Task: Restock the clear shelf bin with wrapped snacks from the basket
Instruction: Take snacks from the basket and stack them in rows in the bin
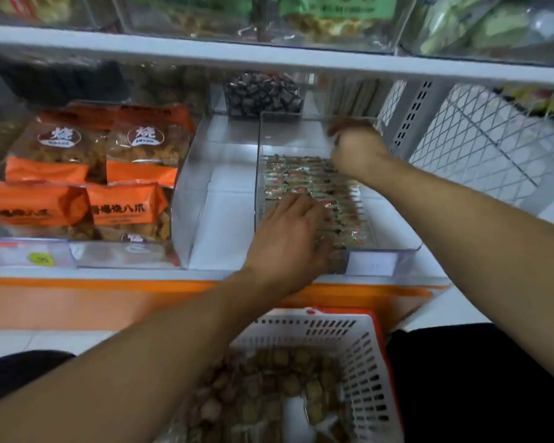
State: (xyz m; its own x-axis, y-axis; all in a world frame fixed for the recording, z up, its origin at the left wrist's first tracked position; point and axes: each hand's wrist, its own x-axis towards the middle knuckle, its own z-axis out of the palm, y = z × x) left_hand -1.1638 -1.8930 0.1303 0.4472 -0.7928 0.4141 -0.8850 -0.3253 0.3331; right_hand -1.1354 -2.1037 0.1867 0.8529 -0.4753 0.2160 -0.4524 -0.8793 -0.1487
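Here my left hand (pixel 288 231) lies flat, fingers straight, on the small foil-wrapped snacks (pixel 314 183) lining the floor of the clear plastic shelf bin (pixel 258 174). My right hand (pixel 354 145) looks loosely bunched at the far right corner; what it holds I cannot tell. The white slotted plastic basket (pixel 362 356) sits near me, well stocked. I'd level the layer gently, filling the bare far end first.

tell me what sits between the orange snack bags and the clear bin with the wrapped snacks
An empty clear compartment, bare white shelf showing through it, in the head view.
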